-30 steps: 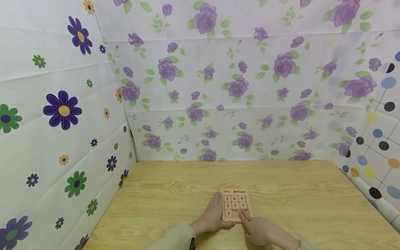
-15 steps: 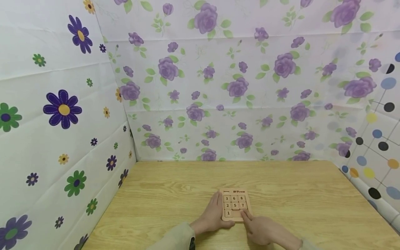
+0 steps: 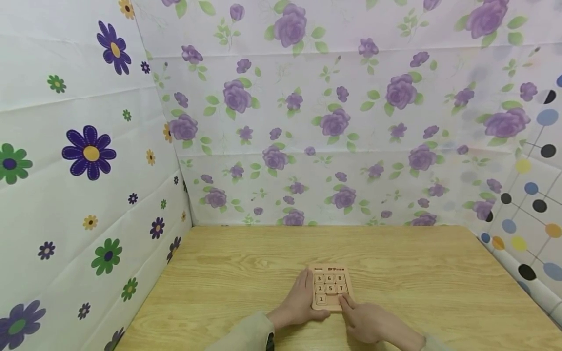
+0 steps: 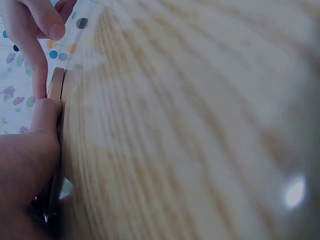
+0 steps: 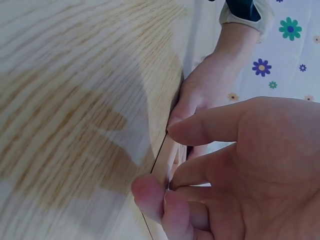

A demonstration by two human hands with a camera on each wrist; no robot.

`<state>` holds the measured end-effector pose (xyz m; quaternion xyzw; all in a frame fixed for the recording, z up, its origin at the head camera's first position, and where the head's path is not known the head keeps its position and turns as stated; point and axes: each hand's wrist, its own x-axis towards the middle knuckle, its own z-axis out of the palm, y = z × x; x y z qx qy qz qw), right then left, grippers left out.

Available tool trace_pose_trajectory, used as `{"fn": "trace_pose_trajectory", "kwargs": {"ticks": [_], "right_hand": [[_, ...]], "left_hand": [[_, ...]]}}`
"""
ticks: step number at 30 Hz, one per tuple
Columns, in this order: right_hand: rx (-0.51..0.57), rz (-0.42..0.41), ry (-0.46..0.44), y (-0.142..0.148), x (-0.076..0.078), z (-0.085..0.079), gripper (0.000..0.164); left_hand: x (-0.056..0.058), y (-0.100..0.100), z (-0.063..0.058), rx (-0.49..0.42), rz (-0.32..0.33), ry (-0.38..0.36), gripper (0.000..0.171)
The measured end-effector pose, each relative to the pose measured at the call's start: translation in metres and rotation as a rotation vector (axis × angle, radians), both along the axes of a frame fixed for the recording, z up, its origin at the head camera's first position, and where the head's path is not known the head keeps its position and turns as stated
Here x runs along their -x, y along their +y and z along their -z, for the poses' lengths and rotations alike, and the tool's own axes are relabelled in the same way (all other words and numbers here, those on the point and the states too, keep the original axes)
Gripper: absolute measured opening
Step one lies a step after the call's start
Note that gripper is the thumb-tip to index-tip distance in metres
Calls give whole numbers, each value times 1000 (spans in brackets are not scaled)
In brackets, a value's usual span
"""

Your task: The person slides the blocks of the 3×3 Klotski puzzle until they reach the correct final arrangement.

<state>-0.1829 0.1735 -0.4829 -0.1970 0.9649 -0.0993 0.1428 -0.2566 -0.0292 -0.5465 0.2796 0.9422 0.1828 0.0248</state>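
A wooden number sliding puzzle (image 3: 330,288) lies flat on the table in the head view. Its visible tiles read 3, 6, 8, then 2, 5, 7, then 1 at the lower left. My left hand (image 3: 298,302) holds the board at its left side, fingers along that edge and thumb at the near edge. My right hand (image 3: 366,321) touches the lower right of the tile field with its fingertips, which hide what lies under them. In the right wrist view, the board's side (image 5: 164,159) shows between the hands. The left wrist view shows the board's edge (image 4: 56,82) beside the left thumb.
The wood-grain table (image 3: 246,258) extends behind and to both sides of the puzzle. A purple-flowered cloth (image 3: 307,170) hangs at its back edge. Daisy-print cloth (image 3: 145,234) borders the left, dotted cloth (image 3: 527,219) the right.
My right fingertips have shifted slightly right along the bottom row, showing more of the bare middle slot. The left hand and the board stay put.
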Motion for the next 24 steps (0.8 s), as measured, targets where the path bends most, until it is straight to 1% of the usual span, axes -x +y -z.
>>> {"fn": "trace_pose_trajectory", "kwargs": {"ticks": [4, 9, 13, 20, 24], "right_hand": [[-4, -9, 39, -4, -2, -2, 60], [-18, -26, 65, -9, -3, -3, 59], [-14, -36, 66, -13, -3, -2, 60], [0, -52, 64, -20, -1, 0, 58], [-10, -58, 59, -25, -1, 1, 58]], "left_hand": [[1, 0, 1, -4, 2, 4, 119], [1, 0, 3, -9, 2, 7, 120], [1, -1, 4, -14, 1, 1, 120], [1, -1, 3, 0, 11, 37, 119], [1, -1, 3, 16, 10, 41, 119]]}}
